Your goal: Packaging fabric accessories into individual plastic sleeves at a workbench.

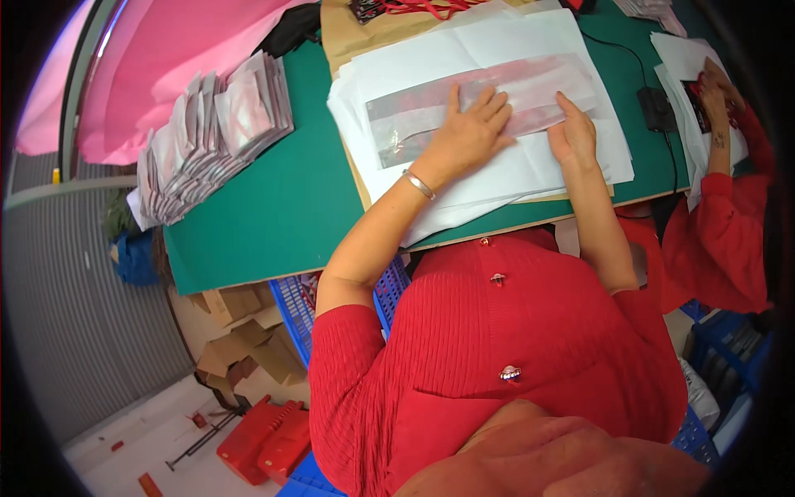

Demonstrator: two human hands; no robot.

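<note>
A long clear plastic sleeve [530, 126] with pinkish-white folded material inside lies across a stack of white paper sheets [489, 189]. My left hand [470, 131] rests flat on the sleeve's middle with its fingers spread, a bracelet on the wrist. At the near edge of the sleeve, toward its right end, my right hand [575, 137] stands turned on its side. Its fingers are stretched out along that edge, and the palm is partly in view. Whether any of its fingertips reach under the sleeve is hidden.
Piles of folded, filled sleeves [211, 137] line the left of the green table [240, 248]. Brown paper [341, 37] and red cords [426, 7] lie at the back. A black adapter [657, 109] with its cable sits right, near a co-worker's hands [717, 95]. Blue crates [291, 311] stand below.
</note>
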